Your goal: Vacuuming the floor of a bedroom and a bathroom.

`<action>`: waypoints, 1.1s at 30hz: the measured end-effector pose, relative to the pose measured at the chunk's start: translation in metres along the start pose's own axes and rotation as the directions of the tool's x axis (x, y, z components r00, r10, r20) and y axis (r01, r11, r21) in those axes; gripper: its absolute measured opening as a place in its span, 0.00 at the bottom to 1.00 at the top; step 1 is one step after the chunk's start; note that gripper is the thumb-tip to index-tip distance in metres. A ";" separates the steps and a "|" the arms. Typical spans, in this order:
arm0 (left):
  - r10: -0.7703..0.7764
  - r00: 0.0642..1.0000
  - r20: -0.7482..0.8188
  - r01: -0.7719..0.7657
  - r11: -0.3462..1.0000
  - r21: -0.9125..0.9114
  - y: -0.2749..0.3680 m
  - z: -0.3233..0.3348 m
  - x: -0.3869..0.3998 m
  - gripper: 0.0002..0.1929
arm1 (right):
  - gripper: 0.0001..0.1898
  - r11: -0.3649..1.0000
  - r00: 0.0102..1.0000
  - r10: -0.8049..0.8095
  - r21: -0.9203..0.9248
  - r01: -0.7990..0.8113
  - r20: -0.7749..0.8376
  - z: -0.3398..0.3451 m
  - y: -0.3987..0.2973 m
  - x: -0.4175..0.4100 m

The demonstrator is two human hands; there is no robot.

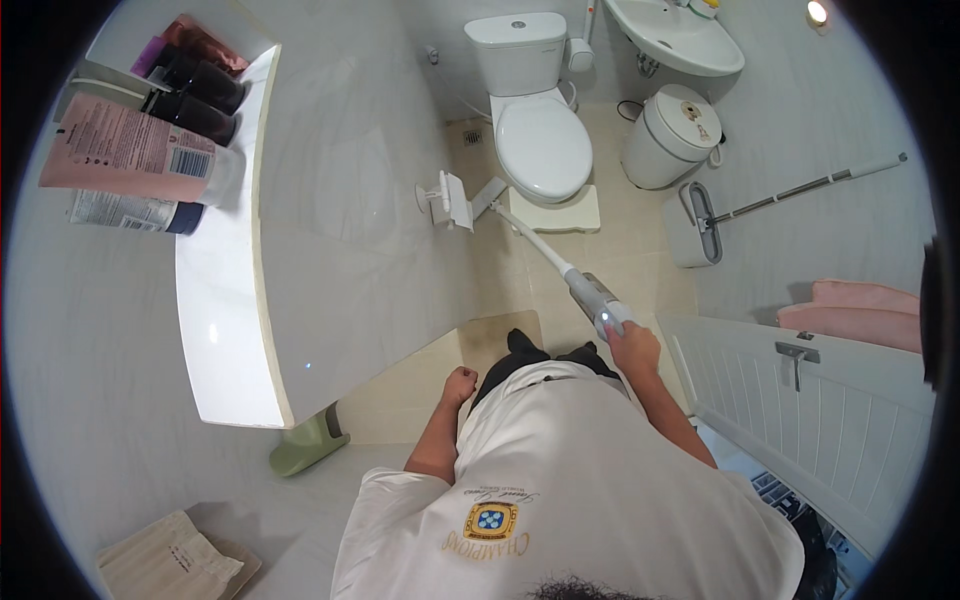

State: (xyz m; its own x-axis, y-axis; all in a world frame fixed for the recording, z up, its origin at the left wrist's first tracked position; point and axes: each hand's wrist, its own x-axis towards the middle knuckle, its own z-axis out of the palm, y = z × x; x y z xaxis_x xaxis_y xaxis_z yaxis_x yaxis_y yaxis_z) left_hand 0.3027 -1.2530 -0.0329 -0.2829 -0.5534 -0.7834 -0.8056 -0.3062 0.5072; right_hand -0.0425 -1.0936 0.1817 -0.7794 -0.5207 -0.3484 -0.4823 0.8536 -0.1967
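Note:
My right hand (636,349) grips the handle of a white and grey cordless stick vacuum cleaner (592,298). Its tube slants up and left to a flat grey floor head (489,196), which lies on the tiles left of the toilet's white foot step (559,210). A small white holder (452,201) on the partition wall partly covers the floor head. Beside my left hip, my left hand (460,384) is loosely curled and holds nothing that I can see. A white toilet (544,142) with its lid down stands beyond the step.
Right of the toilet are a lidded white bin (670,139), a washbasin (682,37) and a flat mop (780,196) leaning from its bucket (686,225). A white door (795,405) stands ajar at right. Bottles line a ledge (225,300) at left, with a green plastic object (307,446) below.

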 end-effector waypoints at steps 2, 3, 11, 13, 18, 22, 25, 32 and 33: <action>-0.007 1.000 0.001 0.007 1.000 -0.009 -0.009 -0.003 -0.003 0.18 | 0.22 0.997 0.999 0.030 0.064 -0.031 0.019 0.006 -0.003 0.016; -0.028 1.000 -0.004 0.028 1.000 -0.012 -0.010 -0.004 -0.006 0.18 | 0.22 0.990 0.998 0.058 0.124 -0.062 0.039 0.010 -0.002 0.021; -0.104 0.994 -0.028 0.102 0.992 -0.071 -0.016 -0.017 -0.019 0.18 | 0.24 0.778 0.980 0.160 0.596 -0.198 0.117 0.075 0.019 0.047; -0.108 0.994 -0.029 0.107 0.994 -0.038 -0.020 -0.019 -0.022 0.18 | 0.23 0.734 0.982 0.154 0.652 -0.188 0.110 0.083 -0.003 0.046; -0.087 0.994 -0.061 0.080 0.991 -0.111 -0.004 -0.026 -0.033 0.17 | 0.19 0.327 0.927 0.174 0.868 -0.373 0.333 0.092 -0.057 0.071; -0.078 0.990 -0.121 0.051 0.977 -0.209 -0.009 -0.031 -0.039 0.16 | 0.17 0.148 0.911 0.151 0.902 -0.405 0.384 0.107 -0.091 0.104; -0.114 0.981 -0.160 0.077 0.973 -0.219 -0.020 -0.035 -0.048 0.16 | 0.17 0.119 0.889 0.143 0.884 -0.452 0.435 0.118 -0.117 0.132; -0.254 0.947 -0.196 0.166 0.910 -0.379 -0.055 -0.019 -0.089 0.16 | 0.17 0.335 0.916 0.063 0.856 -0.394 0.397 0.116 -0.156 0.181; -0.292 0.934 -0.204 0.194 0.898 -0.395 -0.065 -0.013 -0.094 0.17 | 0.17 0.343 0.916 0.051 0.854 -0.391 0.399 0.114 -0.159 0.186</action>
State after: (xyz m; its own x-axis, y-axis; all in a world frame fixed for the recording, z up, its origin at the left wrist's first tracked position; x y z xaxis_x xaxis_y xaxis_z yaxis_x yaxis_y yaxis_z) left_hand 0.3887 -1.1909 0.0126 0.0772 -0.5859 -0.8067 -0.5726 -0.6884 0.4452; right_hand -0.0653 -1.3241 0.0433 -0.5786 -0.4274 -0.6947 0.4806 0.5094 -0.7138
